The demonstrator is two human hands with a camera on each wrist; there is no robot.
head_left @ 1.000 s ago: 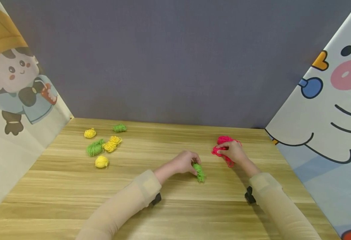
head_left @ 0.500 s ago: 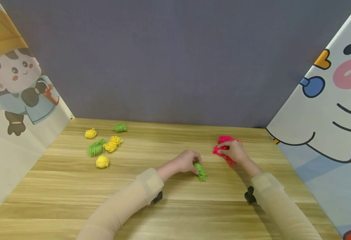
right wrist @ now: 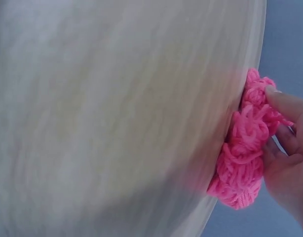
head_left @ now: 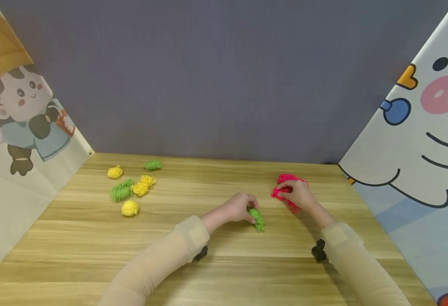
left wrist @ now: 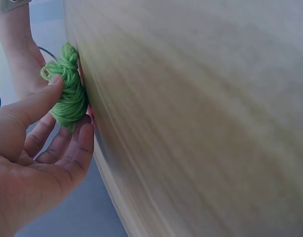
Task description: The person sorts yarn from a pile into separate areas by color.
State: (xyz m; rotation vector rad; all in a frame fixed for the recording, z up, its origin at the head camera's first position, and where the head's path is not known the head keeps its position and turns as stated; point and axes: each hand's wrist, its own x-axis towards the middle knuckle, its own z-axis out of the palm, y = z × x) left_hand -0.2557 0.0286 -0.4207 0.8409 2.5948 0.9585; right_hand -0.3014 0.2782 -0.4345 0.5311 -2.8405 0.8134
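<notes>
In the head view my left hand (head_left: 236, 208) pinches a small green yarn bundle (head_left: 258, 221) close over the wooden table, right of centre. The left wrist view shows the thumb on one side of this green bundle (left wrist: 68, 94) and the fingers curled at its other side. Farther right, my right hand (head_left: 299, 194) holds pink yarn (head_left: 280, 193) between thumb and fingers. More pink yarn lies just behind and below those fingers. Seen from the right wrist, the pink yarn (right wrist: 243, 153) forms a lumpy row along the table, with the thumb tip on its upper part.
On the left of the table (head_left: 93, 255) lie two green yarn bundles (head_left: 122, 190) and three yellow ones (head_left: 143, 185). A grey panel (head_left: 216, 85) stands along the back edge. Printed cartoon panels flank the table on both sides.
The green bundle in my left hand has shifted very slightly to the right. My right hand stays on the pink yarn in the same place.
</notes>
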